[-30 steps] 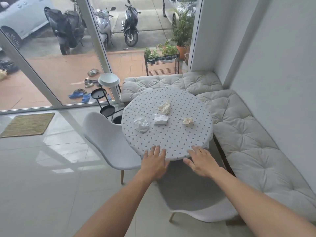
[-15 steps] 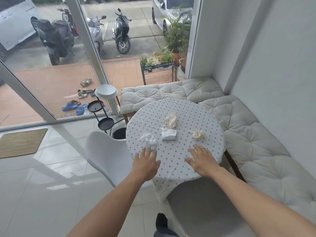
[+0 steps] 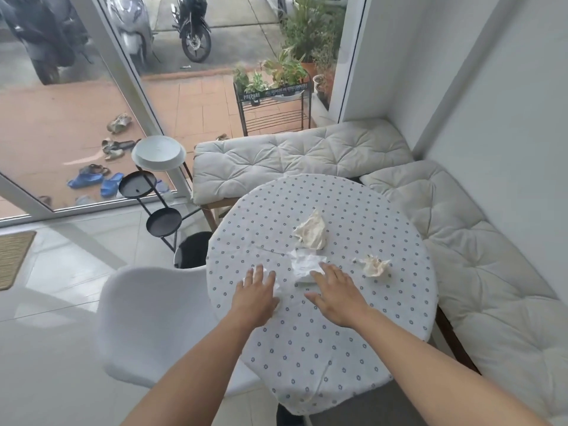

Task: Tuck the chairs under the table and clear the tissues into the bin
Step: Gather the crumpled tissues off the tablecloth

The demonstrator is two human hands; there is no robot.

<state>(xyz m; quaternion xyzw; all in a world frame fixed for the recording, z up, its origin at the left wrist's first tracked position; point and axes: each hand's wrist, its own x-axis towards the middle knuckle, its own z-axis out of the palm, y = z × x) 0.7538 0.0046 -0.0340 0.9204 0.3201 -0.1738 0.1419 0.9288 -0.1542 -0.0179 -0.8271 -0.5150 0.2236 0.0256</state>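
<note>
The fingers (image 3: 261, 273) of the left hand (image 3: 256, 298) are spread apart and lie flat over a white tissue (image 3: 278, 290), of which only an edge shows beside the palm. The fingers (image 3: 330, 272) of the right hand (image 3: 335, 298) are also apart, and their tips touch a second, flatter tissue (image 3: 305, 264) near the middle of the counter (image 3: 307, 348). Neither hand has closed on anything yet. 2 more crumpled tissues remain on the counter: a big one (image 3: 312, 230) beyond the flat one, and a small one (image 3: 373, 265) to the right of the right hand.

The step in hand seems to be gathering the tissues. To do it well, each hand should curl its fingers and pinch the paper itself, not the dotted cloth, which is loose and may lift with it. The black bin (image 3: 192, 250) stands on the floor just beside the left edge of the counter, so the way is short.

The white chair (image 3: 153, 321) to the left of the counter is only partly tucked under. A grey chair (image 3: 384, 404) at the near edge is mostly hidden below the cloth, so how far it is pushed in cannot be judged. The tissue under the left palm is almost fully covered.
</note>
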